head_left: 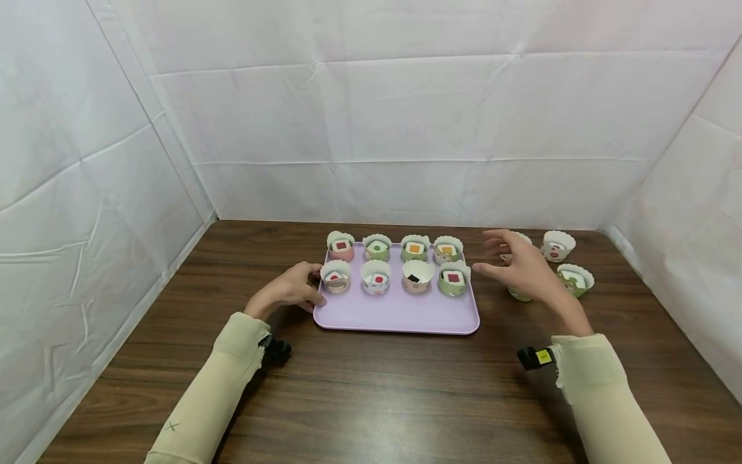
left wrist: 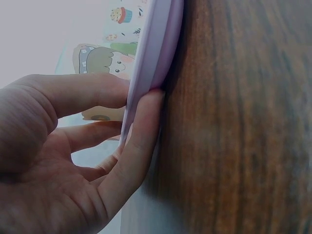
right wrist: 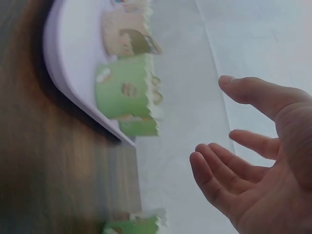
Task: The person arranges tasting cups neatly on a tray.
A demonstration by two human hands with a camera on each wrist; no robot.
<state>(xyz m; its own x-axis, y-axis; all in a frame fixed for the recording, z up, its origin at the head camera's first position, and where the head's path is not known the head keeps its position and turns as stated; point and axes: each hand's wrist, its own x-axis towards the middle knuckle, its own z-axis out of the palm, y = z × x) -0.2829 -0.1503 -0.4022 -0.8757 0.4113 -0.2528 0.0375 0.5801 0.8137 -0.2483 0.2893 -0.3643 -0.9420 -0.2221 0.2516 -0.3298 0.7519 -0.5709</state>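
A lilac tray (head_left: 394,316) lies on the table with several paper baking cups on it in two rows, each with a small piece inside. My left hand (head_left: 292,287) pinches the tray's left rim, with fingers on both sides of the edge in the left wrist view. Just past the tray's right side, my right hand (head_left: 524,267) is raised with its fingers spread and holds nothing. Nearest to it on the tray is a green cup (head_left: 452,283) at the right end of the front row, holding a white square with a dark red centre.
More paper cups stand right of the tray: a white one (head_left: 558,246) at the back, a green one (head_left: 575,280) in front of it, and others partly hidden behind my right hand. White sheeting (head_left: 406,129) hangs behind the brown wooden table (head_left: 377,399) and along both sides.
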